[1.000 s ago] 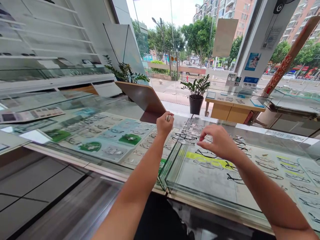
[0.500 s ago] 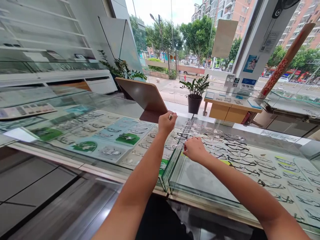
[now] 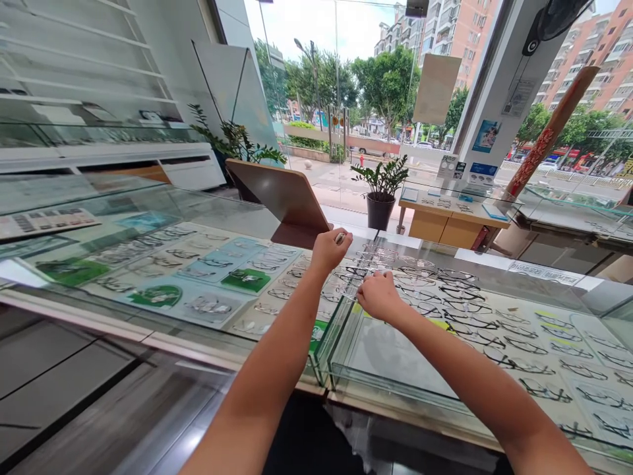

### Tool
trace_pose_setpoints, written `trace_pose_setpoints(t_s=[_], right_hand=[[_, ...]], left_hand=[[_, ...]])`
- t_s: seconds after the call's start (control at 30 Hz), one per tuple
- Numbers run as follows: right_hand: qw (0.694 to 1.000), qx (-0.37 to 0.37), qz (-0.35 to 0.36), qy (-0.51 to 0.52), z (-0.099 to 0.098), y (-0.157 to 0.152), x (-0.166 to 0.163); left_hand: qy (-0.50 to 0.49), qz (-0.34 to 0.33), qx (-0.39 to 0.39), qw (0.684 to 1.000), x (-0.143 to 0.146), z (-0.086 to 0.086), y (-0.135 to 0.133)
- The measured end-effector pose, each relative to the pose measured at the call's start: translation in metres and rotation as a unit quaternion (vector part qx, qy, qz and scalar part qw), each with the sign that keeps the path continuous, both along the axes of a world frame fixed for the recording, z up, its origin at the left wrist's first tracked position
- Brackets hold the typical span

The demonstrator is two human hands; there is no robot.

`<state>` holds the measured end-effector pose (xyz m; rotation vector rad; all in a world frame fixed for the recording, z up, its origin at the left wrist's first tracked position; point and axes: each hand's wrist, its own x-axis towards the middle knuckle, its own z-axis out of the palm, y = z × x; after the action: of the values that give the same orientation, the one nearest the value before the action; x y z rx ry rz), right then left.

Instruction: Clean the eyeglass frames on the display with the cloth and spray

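Frames on green and blue cards (image 3: 242, 280) fill the left case (image 3: 148, 323) of the glass bench, apparently set out in full, and neither hand is near them. Behind that case a brown board (image 3: 281, 198) stands tilted. Just at its lower right corner is the left hand (image 3: 329, 251), the arm stretched forward over the seam between the two cases and the wrist raised. Its grip is narrow, thumb and forefinger pinched on a small shiny piece (image 3: 339, 237) that is too small to name.

The right hand (image 3: 378, 297) sits just right of and below it, low at the left end of the right case (image 3: 376, 389), with its forearm coming in from the lower right. The fingers are bunched close together and point at a clear frame (image 3: 352, 290) at the start of the rows. The back of the hand hides the fingertips, so I cannot tell whether the grip closes on that frame or only touches it.

Further right, rows of frames (image 3: 469, 310) run across the case in ordered lines, and that part looks arranged. A bare patch (image 3: 395, 356) lies in the near left of this case below the hand, with a yellow card (image 3: 442, 324) showing at its far edge. By that showing, the layout looks largely done, with this corner the open part. A potted plant (image 3: 380, 191) stands by the window beyond.
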<state>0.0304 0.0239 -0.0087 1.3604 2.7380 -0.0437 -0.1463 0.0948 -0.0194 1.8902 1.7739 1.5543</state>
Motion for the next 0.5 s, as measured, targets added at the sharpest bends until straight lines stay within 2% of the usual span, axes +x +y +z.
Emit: trace_pose_setpoints(t_s=[0.33, 0.43, 0.5], right_hand=[[1.000, 0.001, -0.007, 0.031, 0.003, 0.007, -0.007], [0.997, 0.011, -0.014, 0.074, 0.016, 0.003, 0.004], [0.989, 0.017, -0.028, 0.142, 0.029, 0.001, 0.018]], left_hand=[[0.044, -0.037, -0.055, 0.997, 0.002, 0.008, -0.006], [0.068, -0.087, -0.101, 0.989, 0.000, 0.012, -0.011], [0.093, -0.137, -0.148, 0.975, 0.000, 0.013, -0.015]])
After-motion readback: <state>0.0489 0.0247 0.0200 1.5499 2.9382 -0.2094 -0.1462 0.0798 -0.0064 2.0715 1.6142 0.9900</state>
